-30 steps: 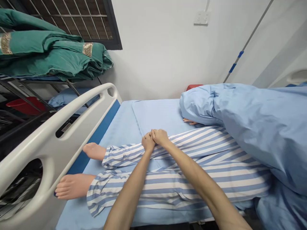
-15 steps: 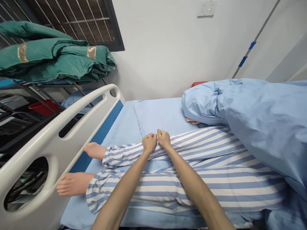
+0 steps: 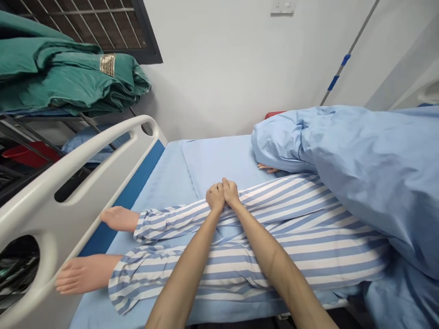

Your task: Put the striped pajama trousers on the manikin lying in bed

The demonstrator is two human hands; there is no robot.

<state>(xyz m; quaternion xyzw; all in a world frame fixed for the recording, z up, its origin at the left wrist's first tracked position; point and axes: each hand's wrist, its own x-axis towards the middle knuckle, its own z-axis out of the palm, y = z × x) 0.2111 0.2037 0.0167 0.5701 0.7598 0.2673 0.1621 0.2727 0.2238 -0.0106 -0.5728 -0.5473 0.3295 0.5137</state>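
- The left hand (image 3: pixel 215 197) and right hand (image 3: pixel 230 192) are clenched side by side, knuckles touching, with the fingers curled over a gathered fold of the striped trousers (image 3: pixel 260 256).
- Half a second ago a narrow gap separated the two fists; that gap has now closed, much as in the oldest frame.
- The forearms run up from the bottom edge and converge on the fold.
- The trousers are on a mannequin (image 3: pixel 120 218) lying on its back on the bed, and the hands sit near the top of the legs.
- Its two bare feet point toward the bed rail (image 3: pixel 44 214), and one of its hands (image 3: pixel 267 168) shows beneath the blue blanket (image 3: pixel 370 169), which covers the upper body.
- The bed's blue sheet (image 3: pixel 219 160) lies under the legs.
- The view has swung compared with the last frame: the rail and feet sit further left, and the wall socket (image 3: pixel 283 7) is at the top edge.
- Green linen (image 3: pixel 68 77) lies on a metal shelf (image 3: pixel 20 121) beyond the rail, now with one gold band in view instead of two.
- A red basin (image 3: pixel 30 153) sits below the linen.
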